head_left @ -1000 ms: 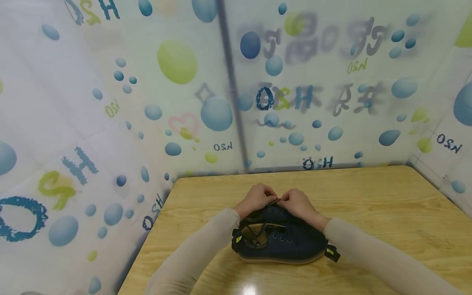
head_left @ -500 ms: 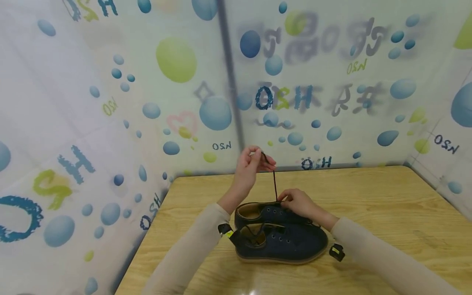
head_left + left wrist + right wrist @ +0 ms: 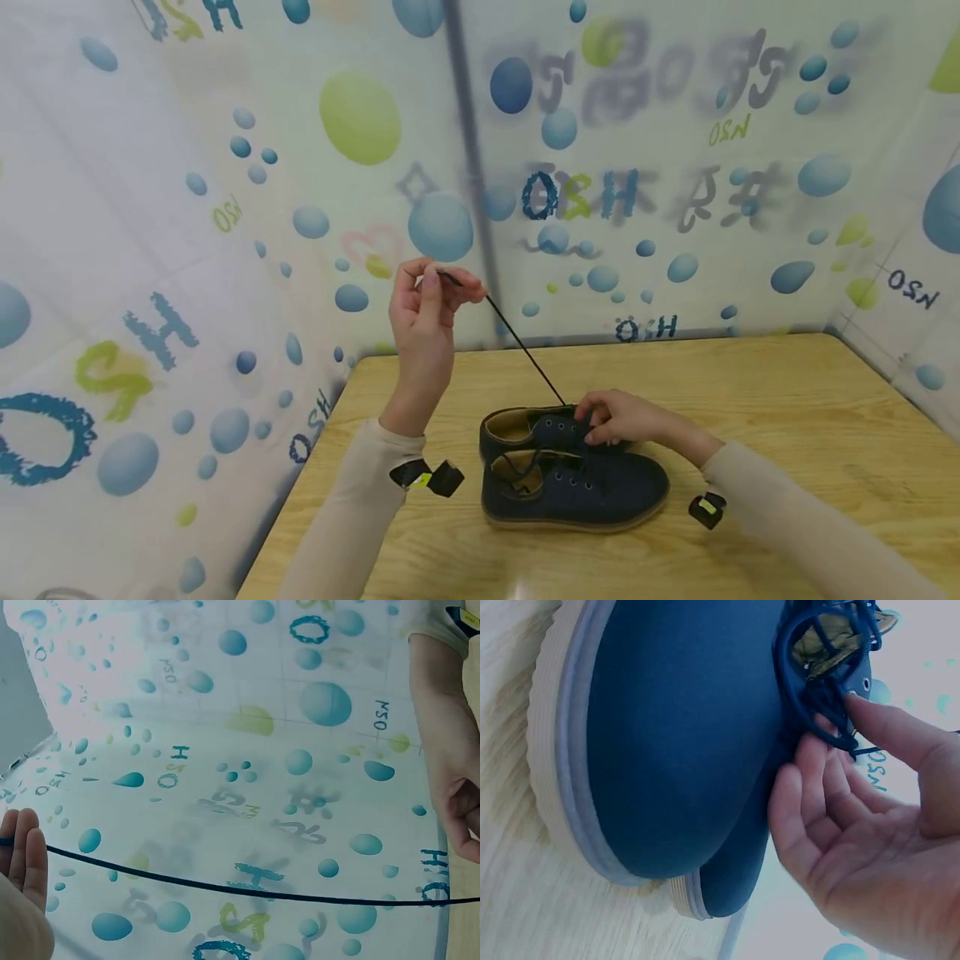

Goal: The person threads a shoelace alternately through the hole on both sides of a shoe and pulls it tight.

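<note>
Two dark navy lace-up shoes lie side by side on the table, toes to the right: a near shoe point(image 3: 622, 492) and a far shoe point(image 3: 551, 429). Raised above and left of them, my left hand point(image 3: 423, 325) pinches the end of a dark shoelace point(image 3: 525, 350). The lace runs taut from the far shoe's eyelets; in the left wrist view, the lace point(image 3: 247, 893) crosses the whole width. My right hand point(image 3: 626, 417) grips the far shoe at its lacing. In the right wrist view, curled fingers and thumb sit by the loops, with the exact contact partly hidden.
The wooden table point(image 3: 787, 417) spreads around the shoes. Behind and beside it hang white curtain-like walls point(image 3: 675, 292) printed with blue and green drops. A black wrist camera point(image 3: 446, 479) is strapped near the left cuff, another point(image 3: 707, 508) near the right.
My left hand has risen from the far shoe and swung left, drawing the lace out into a long straight line. My right hand has stayed at that shoe, shifting slightly right.
</note>
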Available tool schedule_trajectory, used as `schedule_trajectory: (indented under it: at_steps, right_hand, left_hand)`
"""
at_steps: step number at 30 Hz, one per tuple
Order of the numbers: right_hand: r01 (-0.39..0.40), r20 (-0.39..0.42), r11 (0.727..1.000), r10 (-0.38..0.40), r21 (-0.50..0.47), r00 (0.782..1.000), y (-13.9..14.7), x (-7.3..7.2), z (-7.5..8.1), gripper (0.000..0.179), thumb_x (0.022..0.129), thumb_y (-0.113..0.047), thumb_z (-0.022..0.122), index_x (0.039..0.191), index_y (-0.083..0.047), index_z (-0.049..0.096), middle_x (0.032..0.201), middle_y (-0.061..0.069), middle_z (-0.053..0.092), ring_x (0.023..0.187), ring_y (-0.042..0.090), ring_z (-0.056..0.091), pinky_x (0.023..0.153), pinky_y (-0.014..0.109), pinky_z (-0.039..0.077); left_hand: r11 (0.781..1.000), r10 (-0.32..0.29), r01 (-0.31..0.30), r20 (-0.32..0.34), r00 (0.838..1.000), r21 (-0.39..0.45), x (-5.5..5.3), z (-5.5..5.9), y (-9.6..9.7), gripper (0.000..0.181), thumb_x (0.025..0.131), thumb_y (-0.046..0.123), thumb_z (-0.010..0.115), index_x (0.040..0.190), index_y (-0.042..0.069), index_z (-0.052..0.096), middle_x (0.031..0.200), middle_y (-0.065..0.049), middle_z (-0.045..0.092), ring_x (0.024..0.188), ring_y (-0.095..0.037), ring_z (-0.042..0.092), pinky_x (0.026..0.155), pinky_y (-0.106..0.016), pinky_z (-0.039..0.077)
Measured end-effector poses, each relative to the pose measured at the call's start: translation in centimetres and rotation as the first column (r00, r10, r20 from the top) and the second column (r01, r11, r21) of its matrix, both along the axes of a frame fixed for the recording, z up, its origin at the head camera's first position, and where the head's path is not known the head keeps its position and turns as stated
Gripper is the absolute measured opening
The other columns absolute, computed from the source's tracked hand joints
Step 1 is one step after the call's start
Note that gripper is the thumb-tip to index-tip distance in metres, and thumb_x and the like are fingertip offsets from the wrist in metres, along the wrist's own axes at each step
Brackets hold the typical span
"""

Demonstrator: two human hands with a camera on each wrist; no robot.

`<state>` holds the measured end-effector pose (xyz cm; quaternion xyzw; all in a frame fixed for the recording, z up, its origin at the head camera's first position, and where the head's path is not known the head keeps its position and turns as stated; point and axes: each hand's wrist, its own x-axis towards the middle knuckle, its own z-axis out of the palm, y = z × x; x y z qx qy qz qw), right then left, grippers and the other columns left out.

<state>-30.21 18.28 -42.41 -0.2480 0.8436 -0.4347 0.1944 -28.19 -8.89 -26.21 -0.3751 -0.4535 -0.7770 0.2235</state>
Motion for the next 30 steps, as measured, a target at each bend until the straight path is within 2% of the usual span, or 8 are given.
schedule_trajectory:
  at_steps: [4,6,11,15,18,23,26,30]
  right_hand:
    - [0.102,-0.086,0.995,-0.101,0.002,0.991,0.6,0.3,0.5,0.023,0.096,-0.008,0.06,0.114,0.004,0.064,0.084,0.012,0.067,0.066,0.015,0.06,0.059,0.032,0.053]
    - [0.237,-0.163,0.969,-0.244,-0.061,0.956,1.0,0.5,1.0,0.023,0.1,-0.015,0.057,0.112,0.002,0.068,0.087,0.016,0.07,0.071,0.013,0.063,0.062,0.033,0.056]
    - [0.44,-0.157,0.799,-0.537,-0.41,0.829,1.7,1.2,2.3,0.037,0.105,-0.033,0.049,0.11,-0.001,0.066,0.098,0.004,0.071,0.084,0.007,0.065,0.076,0.029,0.059]
    - [0.349,-0.047,0.627,-0.525,-0.696,0.85,1.8,1.9,3.4,0.031,0.106,-0.032,0.045,0.1,-0.004,0.059,0.073,-0.005,0.063,0.063,0.012,0.06,0.061,0.025,0.053]
    - [0.251,-0.052,0.555,-0.473,-0.793,0.88,1.9,2.7,4.6,0.026,0.107,-0.029,0.041,0.098,-0.011,0.058,0.06,-0.004,0.054,0.048,0.015,0.046,0.046,0.031,0.038]
    - [0.072,-0.162,0.418,-0.498,-0.906,0.852,2.3,4.4,7.9,0.024,0.108,-0.021,0.039,0.099,-0.008,0.057,0.051,-0.001,0.04,0.041,0.018,0.027,0.042,0.035,0.017]
    - [0.071,-0.223,0.508,-0.494,-0.859,0.84,2.3,5.2,9.6,0.026,0.107,-0.023,0.041,0.105,-0.003,0.058,0.052,-0.001,0.041,0.042,0.019,0.026,0.041,0.034,0.017]
    - [0.217,-0.209,0.81,-0.382,-0.545,0.9,1.6,5.0,9.1,0.033,0.107,-0.028,0.042,0.121,-0.004,0.059,0.054,-0.002,0.049,0.04,0.015,0.033,0.038,0.033,0.026]
  left_hand:
    - [0.999,0.041,-0.041,-0.02,0.999,0.033,0.1,0.1,-0.2,0.014,0.107,0.016,0.038,0.101,0.01,0.049,0.085,-0.001,0.07,0.073,-0.015,0.069,0.078,-0.028,0.058]
    - [0.996,0.06,-0.058,-0.026,0.998,0.069,0.2,0.3,-0.4,0.015,0.107,0.015,0.038,0.1,0.009,0.05,0.083,-0.002,0.07,0.071,-0.015,0.068,0.076,-0.028,0.058]
    - [0.988,0.099,-0.096,-0.018,0.995,0.121,0.6,0.7,-0.8,0.016,0.107,0.013,0.038,0.1,0.009,0.051,0.079,-0.002,0.068,0.067,-0.015,0.065,0.073,-0.027,0.056]
    - [0.975,0.121,-0.114,-0.028,0.992,0.189,1.3,1.4,-1.3,0.018,0.107,0.009,0.035,0.099,0.007,0.051,0.077,-0.003,0.066,0.065,-0.015,0.063,0.07,-0.027,0.056]
    - [0.943,0.159,-0.129,-0.075,0.984,0.306,2.3,2.5,-2.0,0.017,0.106,0.007,0.035,0.098,0.004,0.05,0.072,-0.006,0.062,0.062,-0.016,0.06,0.064,-0.026,0.054]
    - [0.906,0.204,-0.125,-0.157,0.966,0.405,4.1,4.1,-2.7,0.012,0.104,0.004,0.041,0.097,-0.002,0.049,0.066,-0.009,0.057,0.056,-0.019,0.056,0.057,-0.027,0.052]
    - [0.933,0.198,-0.128,-0.183,0.963,0.336,4.4,4.1,-2.4,0.01,0.102,0.007,0.051,0.096,-0.001,0.053,0.064,-0.007,0.058,0.054,-0.017,0.056,0.056,-0.026,0.051]
    - [0.976,0.206,-0.186,-0.205,0.957,0.114,3.9,2.9,-1.7,0.011,0.098,0.019,0.062,0.096,0.008,0.064,0.069,0.002,0.063,0.056,-0.011,0.058,0.056,-0.023,0.05]
